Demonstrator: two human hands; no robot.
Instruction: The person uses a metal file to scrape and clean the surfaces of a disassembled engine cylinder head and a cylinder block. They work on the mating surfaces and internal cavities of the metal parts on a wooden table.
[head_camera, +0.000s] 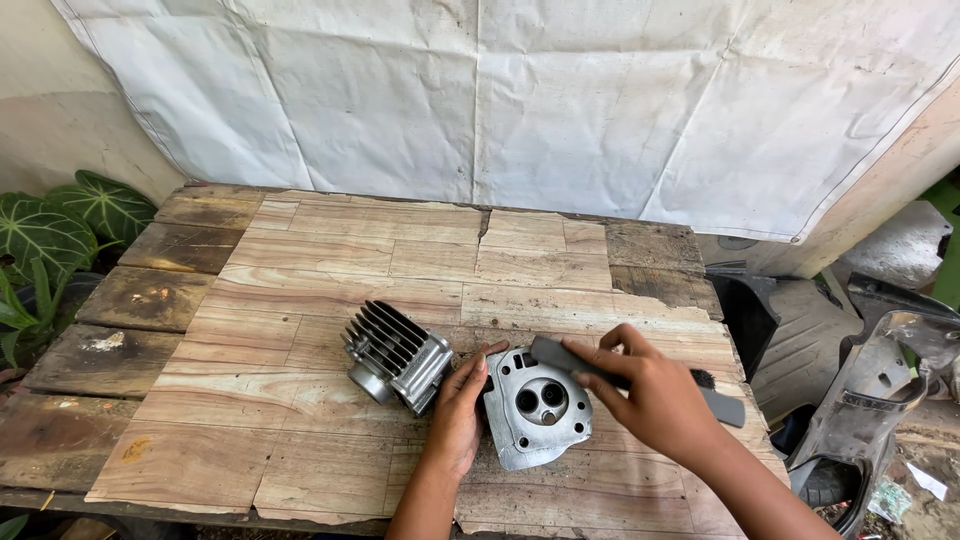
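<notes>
**Two hands on a cylinder head at the table's near edge**

The cylinder head, a grey cast-metal piece with two round valve openings in its middle, lies face up on the wooden table, close to the near edge and right of centre. The left hand rests against its left side: the fingers are fairly straight and loosely together, laid along the edge of the casting with the thumb reaching toward its upper left corner, steadying it rather than wrapping around it. The right hand comes in from the right above the head. Its fingers are curled closed around a dark grey brush, gripped along the middle of its length; one end pokes out past the fingertips over the top edge of the cylinder head, and the other end, with what looks like dark bristles, sticks out behind the hand to the right.

Just left of the left hand sits a finned engine cylinder, tipped on its side, its bore facing down-left. A creased white sheet hangs behind the table. Broad green leaves show at the left, and dark plastic body panels lie on the ground to the right.
</notes>
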